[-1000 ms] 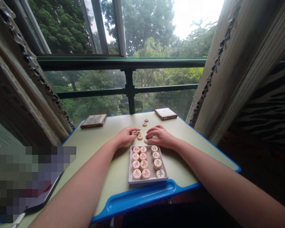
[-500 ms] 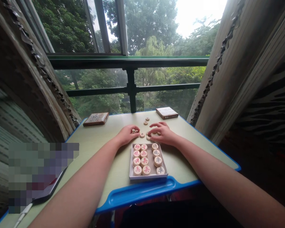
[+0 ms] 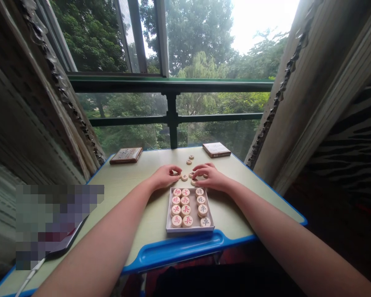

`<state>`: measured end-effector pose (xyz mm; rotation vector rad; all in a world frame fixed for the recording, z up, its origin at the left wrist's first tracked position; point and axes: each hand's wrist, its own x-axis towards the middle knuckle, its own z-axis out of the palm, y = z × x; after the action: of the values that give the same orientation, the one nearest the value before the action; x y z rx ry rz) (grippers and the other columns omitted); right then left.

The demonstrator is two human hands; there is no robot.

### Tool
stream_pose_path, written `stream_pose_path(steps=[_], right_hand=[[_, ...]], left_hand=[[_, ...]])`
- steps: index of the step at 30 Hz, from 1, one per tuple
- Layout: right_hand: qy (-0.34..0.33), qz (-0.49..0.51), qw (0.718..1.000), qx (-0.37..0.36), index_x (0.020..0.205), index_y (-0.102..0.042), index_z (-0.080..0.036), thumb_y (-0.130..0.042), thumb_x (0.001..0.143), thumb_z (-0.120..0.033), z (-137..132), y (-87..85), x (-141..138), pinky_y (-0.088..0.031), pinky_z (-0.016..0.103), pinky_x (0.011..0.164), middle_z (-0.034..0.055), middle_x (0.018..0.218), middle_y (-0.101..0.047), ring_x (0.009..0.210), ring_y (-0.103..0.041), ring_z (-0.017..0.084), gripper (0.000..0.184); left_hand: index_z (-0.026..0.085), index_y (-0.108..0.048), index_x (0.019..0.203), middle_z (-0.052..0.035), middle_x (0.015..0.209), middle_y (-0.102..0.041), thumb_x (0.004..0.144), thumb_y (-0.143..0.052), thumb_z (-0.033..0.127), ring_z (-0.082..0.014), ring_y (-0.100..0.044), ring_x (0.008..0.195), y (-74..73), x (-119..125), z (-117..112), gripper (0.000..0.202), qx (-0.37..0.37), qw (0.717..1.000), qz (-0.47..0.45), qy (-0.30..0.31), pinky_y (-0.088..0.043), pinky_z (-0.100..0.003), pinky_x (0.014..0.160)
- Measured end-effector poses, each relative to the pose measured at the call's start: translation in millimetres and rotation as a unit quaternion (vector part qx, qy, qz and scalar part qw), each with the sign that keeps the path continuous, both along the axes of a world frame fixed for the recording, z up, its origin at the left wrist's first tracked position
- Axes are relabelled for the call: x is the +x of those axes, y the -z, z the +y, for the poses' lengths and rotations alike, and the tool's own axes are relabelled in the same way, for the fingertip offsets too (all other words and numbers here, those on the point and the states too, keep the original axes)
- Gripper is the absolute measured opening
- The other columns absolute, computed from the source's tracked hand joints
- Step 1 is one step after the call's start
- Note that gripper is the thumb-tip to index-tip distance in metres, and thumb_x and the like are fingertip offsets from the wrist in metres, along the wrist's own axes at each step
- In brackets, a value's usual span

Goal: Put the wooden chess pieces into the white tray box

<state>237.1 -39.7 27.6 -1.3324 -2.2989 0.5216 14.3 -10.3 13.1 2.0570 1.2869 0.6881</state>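
On the table, my left hand [image 3: 166, 176] curls its thumb and fingers round a wooden Chinese chess piece, mostly hidden by the fingers. Right of it lies a loose piece [image 3: 184, 177]. My right hand [image 3: 210, 176] bends over another Chinese chess piece [image 3: 193, 181], with thumb and fingertips on it; more pieces sit partly covered beneath that hand. Closer to me stands a shallow white box [image 3: 190, 230]. Inside it are two columns of red-marked pieces [image 3: 186, 210] on the left and one column of dark-marked pieces [image 3: 203, 209] on the right, with a bare strip between them.
Beyond my hands lie two loose pieces [image 3: 189, 161]. A brown box-like item [image 3: 126, 155] rests at the table's back left, and a pale-topped one [image 3: 217, 149] at the back right. A blue tray edge [image 3: 179, 252] runs along the front. A cabled device [image 3: 66, 243] lies at the left.
The view has shifted slightly. My right fingers have drawn in a little closer round the piece beneath them. My left hand has hardly moved.
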Motion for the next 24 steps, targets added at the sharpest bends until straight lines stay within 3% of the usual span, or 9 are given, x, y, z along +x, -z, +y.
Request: stream_pose_path(steps=[8,12,15,18,20,24], right_hand=[[-0.006,0.018,1.000,-0.016,0.085,-0.073,-0.026,-0.072,0.066,-0.035,2,3.3,2,-0.027,0.045,0.104,0.0033,0.119,-0.059,0.122,-0.035,0.028,0.021],[0.035,0.078,0.996,-0.006,0.081,-0.072,-0.024,-0.071,0.067,-0.035,-3,-4.5,2,-0.030,0.043,0.101,0.0042,0.113,-0.061,0.119,-0.041,0.027,0.018],[0.034,0.161,0.986,-0.025,0.082,-0.069,-0.021,-0.068,0.071,-0.037,-25,-15.7,4,-0.038,0.039,0.094,0.0052,0.109,-0.062,0.107,-0.052,0.023,0.020],[-0.042,0.160,0.986,-0.027,0.083,-0.068,-0.022,-0.071,0.068,-0.038,-61,-20.6,7,-0.036,0.038,0.096,0.0045,0.106,-0.062,0.107,-0.051,0.023,0.023],[-0.070,0.140,0.988,-0.011,0.085,-0.068,-0.023,-0.073,0.066,-0.038,-84,-16.8,9,-0.033,0.040,0.099,0.0042,0.105,-0.061,0.112,-0.046,0.024,0.025],[-0.027,0.146,0.989,0.015,0.084,-0.067,-0.023,-0.071,0.069,-0.038,-108,-2.2,11,-0.034,0.040,0.099,0.0054,0.104,-0.059,0.110,-0.044,0.023,0.022]], left_hand=[[0.015,-0.069,0.095,-0.0044,0.082,-0.066,0.061,-0.060,0.028,-0.0170,-0.056,0.073,-1.6,1,-3,0.038,-0.018,1.000,-0.019,-0.006,-0.045,-0.028,0.071],[0.015,-0.068,0.095,-0.0052,0.087,-0.067,0.060,-0.059,0.024,-0.0189,-0.058,0.079,-1.9,3,-4,0.038,-0.018,1.000,-0.010,-0.016,-0.046,-0.028,0.074],[0.015,-0.068,0.094,-0.0060,0.095,-0.067,0.061,-0.057,0.025,-0.0204,-0.059,0.085,-0.1,5,-3,0.036,0.001,1.000,-0.010,-0.022,-0.046,-0.029,0.078],[0.015,-0.067,0.095,-0.0068,0.097,-0.067,0.062,-0.056,0.025,-0.0206,-0.060,0.085,1.0,6,-3,0.037,0.004,1.000,-0.017,-0.019,-0.047,-0.029,0.078],[0.014,-0.067,0.096,-0.0071,0.095,-0.067,0.062,-0.056,0.025,-0.0209,-0.061,0.084,0.7,6,-4,0.037,0.001,1.000,-0.015,-0.021,-0.048,-0.029,0.077],[0.015,-0.067,0.096,-0.0073,0.095,-0.067,0.062,-0.056,0.025,-0.0216,-0.061,0.085,-0.6,5,-5,0.037,-0.003,1.000,-0.012,-0.022,-0.048,-0.029,0.077]])
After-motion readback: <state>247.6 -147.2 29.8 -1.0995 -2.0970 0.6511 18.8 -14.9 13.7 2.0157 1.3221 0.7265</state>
